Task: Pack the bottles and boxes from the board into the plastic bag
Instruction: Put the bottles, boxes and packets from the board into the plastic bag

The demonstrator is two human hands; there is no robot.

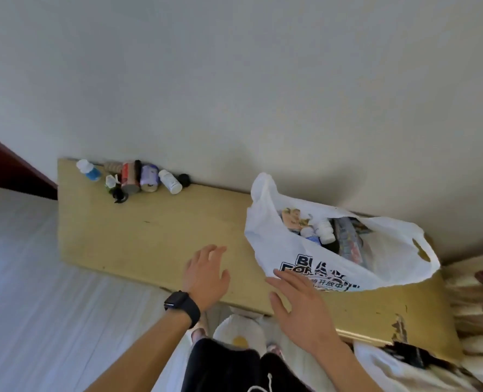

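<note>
A long yellow wooden board [155, 236] lies along the wall. At its far left end stands a cluster of bottles and small containers: a blue-labelled white bottle [89, 170], a red can [129, 176], a purple container [149, 178], a white bottle [170, 181] and a black cap [184, 180]. A white printed plastic bag [285, 250] sits open on the board's right half, with bottles and boxes [319, 230] inside. My left hand [206, 274], with a black watch on its wrist, hovers open over the board's near edge. My right hand [299, 304] is open in front of the bag, empty.
A plain white wall rises behind the board. Pale floor lies to the left, with a dark red door frame [11, 171] at far left. Patterned fabric [477, 292] lies at the right. My legs and slippers are below the board's edge.
</note>
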